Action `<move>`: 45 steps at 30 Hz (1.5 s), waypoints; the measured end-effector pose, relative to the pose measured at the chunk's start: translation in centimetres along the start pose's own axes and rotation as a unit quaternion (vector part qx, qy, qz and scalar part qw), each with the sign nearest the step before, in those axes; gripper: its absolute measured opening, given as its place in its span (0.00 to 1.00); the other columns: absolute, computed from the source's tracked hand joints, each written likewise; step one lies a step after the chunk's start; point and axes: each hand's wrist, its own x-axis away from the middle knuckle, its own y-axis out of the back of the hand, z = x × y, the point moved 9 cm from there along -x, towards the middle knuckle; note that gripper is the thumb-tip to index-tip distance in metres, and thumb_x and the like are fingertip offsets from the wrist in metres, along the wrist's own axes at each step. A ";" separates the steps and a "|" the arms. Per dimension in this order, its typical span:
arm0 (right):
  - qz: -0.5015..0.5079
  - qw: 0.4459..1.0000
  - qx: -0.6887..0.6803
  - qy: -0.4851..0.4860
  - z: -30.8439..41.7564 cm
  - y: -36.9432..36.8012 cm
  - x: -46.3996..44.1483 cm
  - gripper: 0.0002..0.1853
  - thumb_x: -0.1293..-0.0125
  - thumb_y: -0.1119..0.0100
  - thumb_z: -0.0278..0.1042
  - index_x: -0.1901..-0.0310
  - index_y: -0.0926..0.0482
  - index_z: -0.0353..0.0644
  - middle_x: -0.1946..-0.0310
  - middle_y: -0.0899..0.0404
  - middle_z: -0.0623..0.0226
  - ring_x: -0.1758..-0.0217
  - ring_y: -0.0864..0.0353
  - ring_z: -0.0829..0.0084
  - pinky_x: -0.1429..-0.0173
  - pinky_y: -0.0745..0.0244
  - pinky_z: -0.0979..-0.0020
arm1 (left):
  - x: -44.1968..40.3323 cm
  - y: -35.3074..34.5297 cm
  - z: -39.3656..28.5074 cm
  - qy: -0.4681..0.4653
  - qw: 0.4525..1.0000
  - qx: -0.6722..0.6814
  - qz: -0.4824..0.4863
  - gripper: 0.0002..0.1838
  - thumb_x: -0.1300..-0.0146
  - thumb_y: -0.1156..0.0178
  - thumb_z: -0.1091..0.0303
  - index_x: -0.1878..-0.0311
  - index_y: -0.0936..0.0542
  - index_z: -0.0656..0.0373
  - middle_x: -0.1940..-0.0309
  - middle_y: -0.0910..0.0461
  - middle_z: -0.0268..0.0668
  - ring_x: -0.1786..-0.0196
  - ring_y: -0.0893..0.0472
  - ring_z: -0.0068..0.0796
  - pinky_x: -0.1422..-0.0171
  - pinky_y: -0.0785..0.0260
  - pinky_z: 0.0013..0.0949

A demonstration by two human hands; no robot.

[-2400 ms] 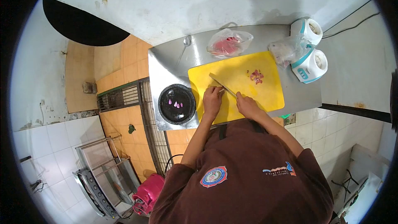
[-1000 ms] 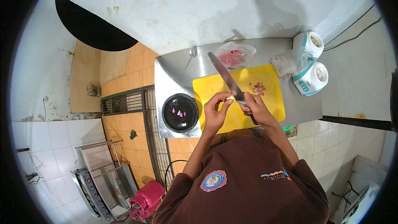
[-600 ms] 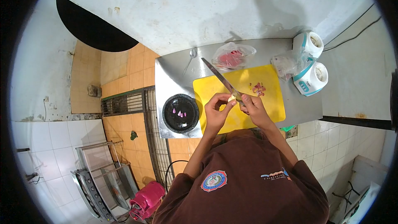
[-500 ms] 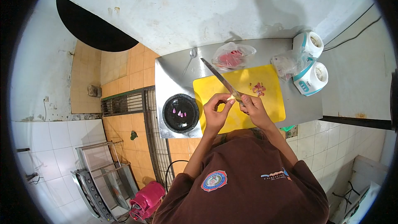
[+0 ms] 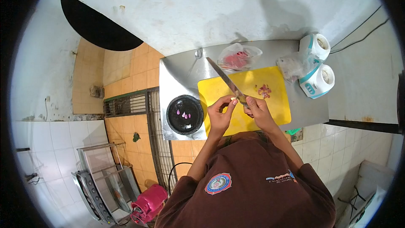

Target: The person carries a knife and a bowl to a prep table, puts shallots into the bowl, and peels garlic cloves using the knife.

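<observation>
My right hand (image 5: 259, 112) is wrapped round the handle of a knife (image 5: 224, 77), whose blade points away and to the left over the yellow cutting board (image 5: 276, 75). Between the fingertips of my left hand (image 5: 219, 116) is a small pale piece that looks like a garlic clove (image 5: 233, 99), close beside the blade near the handle. Reddish peelings (image 5: 264, 91) lie on the right part of the board. To the left, a black stone mortar (image 5: 170, 123) holds several peeled purple shallots (image 5: 184, 115).
Behind the board lies a clear plastic bag with red contents (image 5: 237, 60). A spoon (image 5: 198, 53) rests at the back left of the steel table (image 5: 172, 74). Two white-and-teal blender bases (image 5: 317, 82) and another plastic bag (image 5: 289, 67) stand at the right. A pink gas cylinder (image 5: 149, 202) is on the floor.
The view has shifted very slightly. Both hands keep almost the same pose, with the knife and the pale clove still together above the board.
</observation>
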 end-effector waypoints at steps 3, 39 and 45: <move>0.001 1.000 -0.016 -0.006 -0.7 0.2 -0.1 0.24 0.18 0.56 0.50 0.64 0.22 0.38 0.80 0.39 0.80 0.77 0.46 0.85 0.71 0.48 0.77 | 0.3 0.0 0.4 0.033 0.999 0.031 0.019 0.09 0.28 0.38 0.72 0.51 0.18 0.68 0.61 0.13 0.40 0.61 0.16 0.22 0.54 0.24 0.26; -0.047 0.974 0.088 -0.205 -13.0 7.8 -0.7 0.28 0.22 0.56 0.62 0.50 0.19 0.43 0.82 0.43 0.82 0.82 0.46 0.87 0.78 0.48 0.80 | 2.3 1.6 13.1 0.339 0.839 0.426 -0.027 0.17 0.30 0.43 0.75 0.39 0.30 0.65 0.53 0.25 0.38 0.48 0.20 0.32 0.38 0.23 0.31; -0.053 0.974 0.065 -0.211 -11.2 7.2 -0.7 0.28 0.22 0.56 0.62 0.55 0.20 0.42 0.82 0.41 0.81 0.82 0.44 0.86 0.78 0.46 0.79 | 1.7 1.3 12.6 0.328 0.848 0.417 0.013 0.19 0.32 0.46 0.78 0.38 0.30 0.66 0.52 0.26 0.37 0.47 0.21 0.30 0.36 0.25 0.33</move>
